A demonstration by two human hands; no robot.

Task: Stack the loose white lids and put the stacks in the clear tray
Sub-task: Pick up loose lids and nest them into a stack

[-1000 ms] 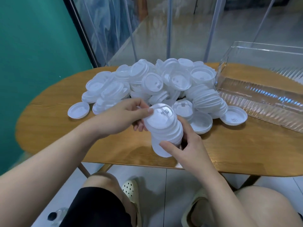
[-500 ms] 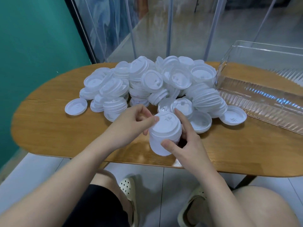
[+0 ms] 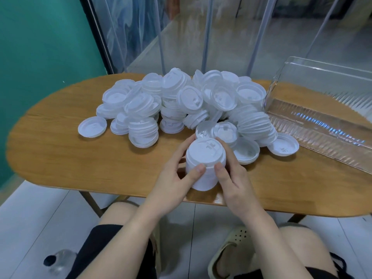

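Observation:
A tall stack of white lids [image 3: 205,164] stands upright near the front edge of the wooden table [image 3: 60,158]. My left hand [image 3: 175,178] grips its left side, thumb on the front. My right hand [image 3: 233,178] grips its right side, thumb beside the left one. Behind the stack lies a big heap of loose white lids [image 3: 181,103], some in short nested piles. The clear tray [image 3: 322,121] sits at the right of the table with nothing in it.
One lid [image 3: 92,126] lies alone at the left of the heap, and another [image 3: 283,144] lies next to the tray. A green wall [image 3: 40,47] rises at the left. Glass panels stand behind the table. My knees and sandals show below the table edge.
The stack, tilted and splayed a second ago, now stands straight and compact. Both hands have closed around its sides, and both thumbs have come to its front.

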